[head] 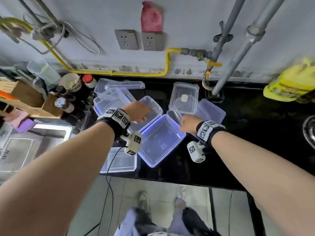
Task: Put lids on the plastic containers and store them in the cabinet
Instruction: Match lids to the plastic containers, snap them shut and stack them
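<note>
Both hands over a cluster of clear plastic tubs mid-counter (238,133): left hand (138,112) curled down into an open tub (153,108), prob gripping its wall, fingers hidden. Right hand (188,123) closed on far rim of big tub (161,140) nearer front edge. Lids (125,85) and more tubs toward back edge w/ one lidded tub (185,97); sink (25,147) at left end.

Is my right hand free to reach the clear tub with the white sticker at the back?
Probably yes. The right hand hovers just in front of the clear tub, which sits open and uncovered, with only the rim of a smaller container between them.
</note>
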Tool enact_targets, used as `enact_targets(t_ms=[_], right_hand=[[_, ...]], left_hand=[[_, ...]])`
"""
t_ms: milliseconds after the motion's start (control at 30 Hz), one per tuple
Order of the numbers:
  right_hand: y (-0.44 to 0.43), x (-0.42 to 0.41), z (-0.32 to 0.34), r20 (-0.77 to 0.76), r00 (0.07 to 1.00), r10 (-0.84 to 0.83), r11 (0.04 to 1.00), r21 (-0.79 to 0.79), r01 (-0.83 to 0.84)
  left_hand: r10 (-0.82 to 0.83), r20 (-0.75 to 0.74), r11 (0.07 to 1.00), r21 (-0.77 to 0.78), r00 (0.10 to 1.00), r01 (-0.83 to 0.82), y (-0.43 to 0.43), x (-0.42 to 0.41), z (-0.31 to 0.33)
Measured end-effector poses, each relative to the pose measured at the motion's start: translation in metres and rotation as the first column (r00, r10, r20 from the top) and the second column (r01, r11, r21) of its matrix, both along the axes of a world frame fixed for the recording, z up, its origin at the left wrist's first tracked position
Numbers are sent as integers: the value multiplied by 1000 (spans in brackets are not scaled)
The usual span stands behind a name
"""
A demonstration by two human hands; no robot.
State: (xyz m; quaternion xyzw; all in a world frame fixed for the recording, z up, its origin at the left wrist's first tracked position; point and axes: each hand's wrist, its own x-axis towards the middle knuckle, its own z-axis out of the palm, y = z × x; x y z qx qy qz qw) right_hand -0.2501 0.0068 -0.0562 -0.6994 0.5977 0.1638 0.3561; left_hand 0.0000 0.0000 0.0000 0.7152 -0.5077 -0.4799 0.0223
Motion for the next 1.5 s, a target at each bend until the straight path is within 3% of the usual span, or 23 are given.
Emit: enact_targets(t_ms=[200, 433, 533, 600, 700, 800, 933, 1000, 1067, 1200, 1333, 1400, 1433, 1500], right_hand=[[5, -25, -38, -37, 991, 130, 989, -71, -132], [-2, -89, -48, 78, 995, 68, 998, -19, -67], [6, -107, -50, 101, 995, 7, 1000, 8, -8], [11, -123, -54, 139, 990, -34, 999, 24, 31], [14, -144, -57, 206, 976, -75, 995, 75, 61], [10, -163, -61, 271, 934, -234, 972, 102, 213], [-1, -193, -78, 197, 839, -508, 850, -42, 525], [-2, -198, -82, 192, 705, -683, 731, 158, 664], [-2, -200, -83, 227, 511, -829, 559, 368, 743], [-12, -208, -70, 368, 421, -829, 533, 291, 794], [-24, -226, -46, 485, -11, -874, 246, 462, 852], [-29, -233, -31, 532, -87, -842, 249, 527, 813], [-32, -235, -25, 570, -78, -818, 292, 528, 797], [-36, -232, -11, 652, 43, -757, 433, 450, 781]], left_hand=[[48, -39, 998, 47, 998, -47, -4, -52, -30], [-70, -42, 998, -3, 997, 70, -22, -124, -66], [-409, 161, 911, 18, 898, 412, -23, -149, -77], [-500, 247, 857, -2, 830, 516, -25, -166, -86], [-412, 200, 904, -35, 889, 427, -26, -189, -99], [-350, 156, 935, 0, 923, 355, -27, -205, -110], [-423, 150, 904, 6, 894, 427, -30, -214, -117], [-413, 30, 910, 43, 910, 412, -26, -218, -116], [-61, -202, 980, 175, 978, 97, -27, -226, -114], [32, -323, 990, 138, 946, 13, -31, -226, -104], [43, -440, 999, -10, 897, -52, -41, -220, -76], [-62, -377, 992, -129, 924, 13, -47, -217, -63], [-109, -323, 981, -186, 940, 50, -50, -214, -59], [-160, -228, 954, -285, 960, 92, -54, -209, -49]])
